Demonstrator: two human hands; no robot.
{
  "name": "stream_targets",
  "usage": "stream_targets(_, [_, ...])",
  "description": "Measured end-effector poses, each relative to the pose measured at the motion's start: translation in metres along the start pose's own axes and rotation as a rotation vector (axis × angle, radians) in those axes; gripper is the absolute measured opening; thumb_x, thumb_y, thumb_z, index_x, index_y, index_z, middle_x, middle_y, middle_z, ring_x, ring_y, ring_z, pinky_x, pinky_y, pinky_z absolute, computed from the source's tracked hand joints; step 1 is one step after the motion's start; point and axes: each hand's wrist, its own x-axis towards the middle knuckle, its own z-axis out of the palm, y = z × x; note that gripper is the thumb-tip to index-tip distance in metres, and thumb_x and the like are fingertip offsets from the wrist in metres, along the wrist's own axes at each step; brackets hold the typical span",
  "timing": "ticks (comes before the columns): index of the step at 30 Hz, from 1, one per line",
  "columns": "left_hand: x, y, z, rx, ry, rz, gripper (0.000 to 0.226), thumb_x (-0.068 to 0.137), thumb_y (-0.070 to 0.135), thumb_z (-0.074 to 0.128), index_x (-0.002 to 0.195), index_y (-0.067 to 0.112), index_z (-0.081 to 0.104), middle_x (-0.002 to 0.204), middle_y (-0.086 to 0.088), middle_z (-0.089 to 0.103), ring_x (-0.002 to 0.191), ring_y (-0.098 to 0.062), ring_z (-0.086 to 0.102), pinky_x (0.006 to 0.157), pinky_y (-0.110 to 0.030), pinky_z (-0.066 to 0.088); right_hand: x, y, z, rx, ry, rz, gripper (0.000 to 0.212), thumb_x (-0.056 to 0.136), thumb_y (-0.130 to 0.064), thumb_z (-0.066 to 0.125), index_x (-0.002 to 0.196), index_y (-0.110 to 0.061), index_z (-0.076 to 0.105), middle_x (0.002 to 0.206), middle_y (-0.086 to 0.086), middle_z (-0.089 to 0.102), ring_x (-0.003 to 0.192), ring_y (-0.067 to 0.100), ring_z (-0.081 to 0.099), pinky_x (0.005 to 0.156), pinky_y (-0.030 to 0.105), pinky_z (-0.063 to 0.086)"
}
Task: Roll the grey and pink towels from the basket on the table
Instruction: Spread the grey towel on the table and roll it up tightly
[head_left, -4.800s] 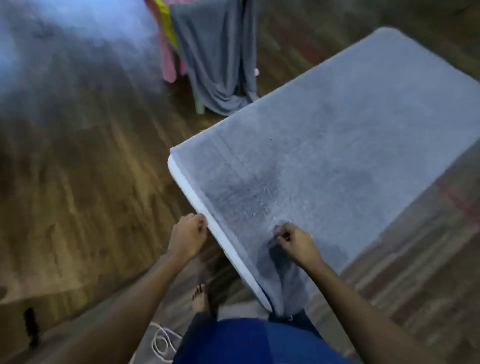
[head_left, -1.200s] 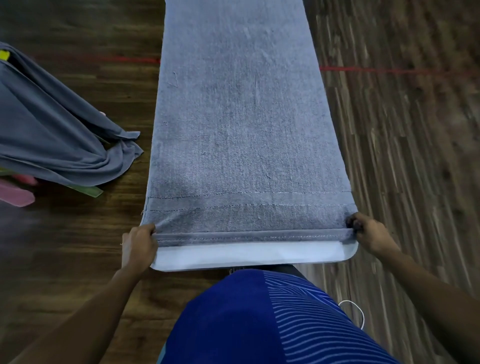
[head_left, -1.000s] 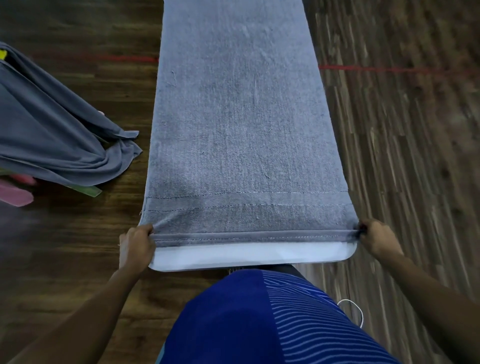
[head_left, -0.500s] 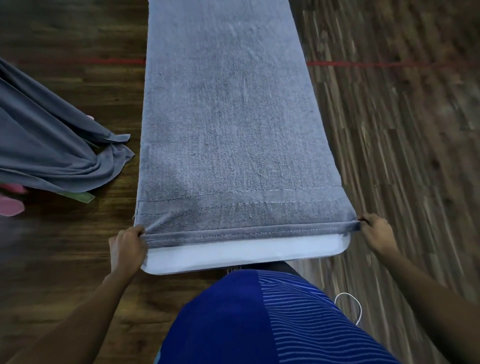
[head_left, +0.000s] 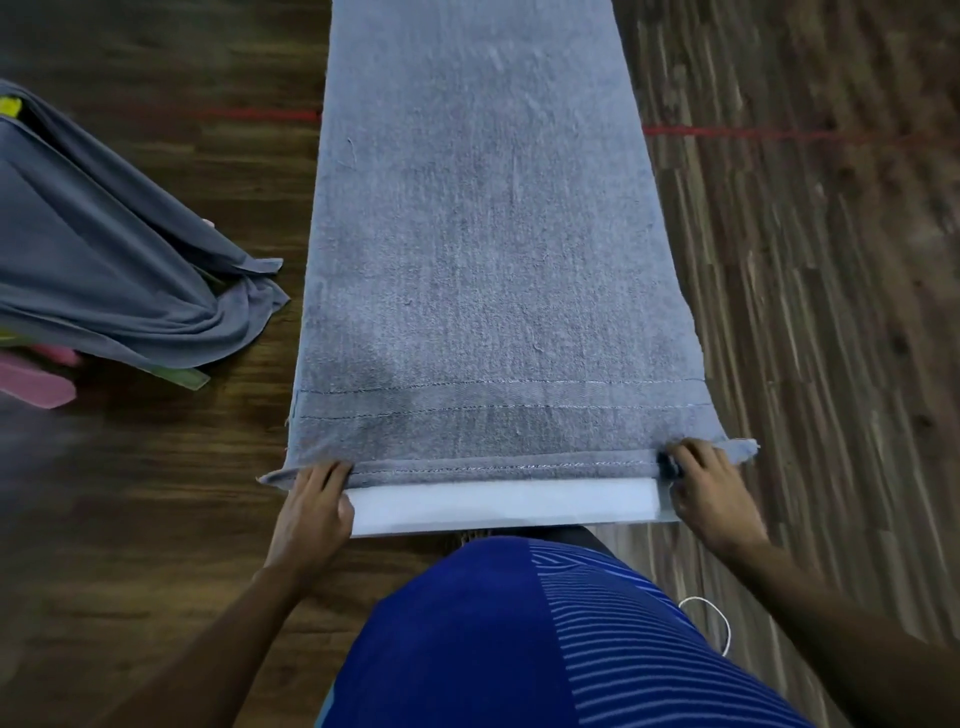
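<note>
Most of the view is dark wooden floor (head_left: 805, 312), crossed at the far side by a thin red line (head_left: 753, 134). Down the middle runs a long grey towel (head_left: 488, 260), spread flat along a narrow white tabletop (head_left: 498, 501) and covering it from the far edge of the view almost to the near end, where a bare white strip shows. Two rows of stitching cross the towel just before its near hem.

On the left, well apart from the tabletop, a second grey cloth (head_left: 104, 270) hangs in loose folds down to the floor. A pink towel (head_left: 31, 384) and a green strip (head_left: 176, 376) poke out beneath it; what they rest on is hidden.

At the near edge the person's blue striped shirt (head_left: 493, 639) fills the bottom of the view, both bare forearms reaching forward.

The left hand (head_left: 311, 512) sits at the near-left corner of the grey towel, fingers curled over the hem and thumb against the white edge, with the corner tip sticking out to the left. The right hand (head_left: 711, 493) is at the near-right corner, its fingers bent and pinching the hem, with a small flap jutting right.

A thin white cord (head_left: 719, 623) loops on the floor beside the shirt.
</note>
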Motion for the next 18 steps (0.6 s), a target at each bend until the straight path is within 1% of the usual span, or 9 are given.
stream_targets(1, [-0.002, -0.001, 0.001, -0.015, -0.011, -0.024, 0.046, 0.082, 0.018, 0.042, 0.12, 0.0, 0.06, 0.116, -0.013, 0.058, 0.104, -0.03, 0.056, 0.085, -0.046, 0.053, -0.002, 0.001, 0.002, 0.0, -0.001, 0.006, 0.049, 0.069, 0.0, 0.074, 0.116, -0.006, 0.061, 0.118, 0.015, 0.057, 0.105, 0.035, 0.054, 0.089, 0.048, 0.048])
stream_targets(3, [-0.003, -0.001, 0.001, -0.035, 0.002, -0.039, 0.038, 0.083, 0.007, 0.057, 0.119, -0.002, 0.062, 0.115, -0.015, 0.061, 0.103, -0.033, 0.059, 0.081, -0.047, 0.056, -0.004, 0.001, 0.001, -0.004, 0.011, 0.01, 0.046, 0.074, -0.002, 0.074, 0.118, -0.005, 0.06, 0.12, 0.015, 0.058, 0.107, 0.035, 0.054, 0.088, 0.047, 0.05])
stream_targets(5, [0.0, -0.002, -0.003, -0.04, 0.007, -0.036, 0.039, 0.076, -0.006, 0.07, 0.114, -0.002, 0.065, 0.109, -0.016, 0.065, 0.099, -0.035, 0.063, 0.075, -0.046, 0.058, -0.002, 0.002, -0.003, 0.012, 0.025, 0.034, 0.038, 0.08, -0.005, 0.072, 0.116, -0.005, 0.061, 0.118, 0.012, 0.06, 0.107, 0.032, 0.054, 0.082, 0.045, 0.052])
stream_targets(7, [0.004, -0.002, -0.007, -0.026, 0.001, -0.035, 0.037, 0.072, -0.008, 0.074, 0.108, 0.0, 0.069, 0.102, -0.015, 0.068, 0.093, -0.034, 0.065, 0.068, -0.044, 0.058, 0.003, 0.0, -0.006, 0.028, 0.028, 0.07, 0.029, 0.082, -0.007, 0.069, 0.11, -0.007, 0.065, 0.111, 0.009, 0.064, 0.104, 0.03, 0.057, 0.073, 0.042, 0.053])
stream_targets(10, [0.007, -0.005, -0.011, -0.043, -0.01, -0.048, 0.027, 0.075, -0.004, 0.073, 0.101, 0.002, 0.071, 0.092, -0.013, 0.069, 0.083, -0.034, 0.066, 0.062, -0.043, 0.058, 0.008, -0.004, -0.011, 0.05, 0.016, 0.115, 0.02, 0.08, -0.008, 0.071, 0.1, -0.01, 0.07, 0.1, 0.005, 0.068, 0.098, 0.028, 0.059, 0.067, 0.038, 0.052])
stream_targets(13, [0.004, -0.012, -0.014, -0.047, -0.017, -0.062, 0.016, 0.082, 0.006, 0.066, 0.096, 0.003, 0.072, 0.087, -0.011, 0.07, 0.079, -0.031, 0.065, 0.069, -0.043, 0.056, 0.008, 0.003, -0.009, 0.063, -0.05, 0.084, 0.015, 0.083, -0.011, 0.067, 0.097, -0.01, 0.071, 0.096, 0.006, 0.069, 0.093, 0.026, 0.057, 0.073, 0.037, 0.048])
stream_targets(14, [0.004, -0.015, -0.015, -0.053, -0.023, -0.075, 0.017, 0.083, 0.011, 0.06, 0.094, 0.005, 0.072, 0.086, -0.009, 0.07, 0.079, -0.028, 0.065, 0.075, -0.043, 0.052, 0.009, 0.006, -0.008, 0.061, -0.076, 0.07, 0.016, 0.085, -0.014, 0.062, 0.098, -0.009, 0.071, 0.096, 0.007, 0.069, 0.091, 0.026, 0.057, 0.075, 0.038, 0.047])
stream_targets(16, [0.01, -0.02, -0.018, -0.08, -0.051, -0.138, 0.018, 0.086, 0.014, 0.052, 0.086, 0.013, 0.069, 0.082, -0.004, 0.068, 0.08, -0.025, 0.062, 0.084, -0.04, 0.037, 0.016, 0.005, -0.008, 0.072, -0.114, 0.092, 0.02, 0.088, -0.015, 0.054, 0.1, -0.009, 0.069, 0.097, 0.009, 0.068, 0.093, 0.028, 0.057, 0.08, 0.039, 0.043])
stream_targets(18, [0.02, -0.02, -0.018, -0.098, -0.051, -0.203, 0.015, 0.088, 0.011, 0.05, 0.084, 0.017, 0.063, 0.083, -0.003, 0.064, 0.085, -0.026, 0.059, 0.084, -0.039, 0.026, 0.026, -0.001, -0.008, 0.059, -0.097, 0.161, 0.019, 0.089, -0.014, 0.055, 0.105, -0.013, 0.065, 0.102, 0.007, 0.065, 0.1, 0.031, 0.056, 0.084, 0.041, 0.035])
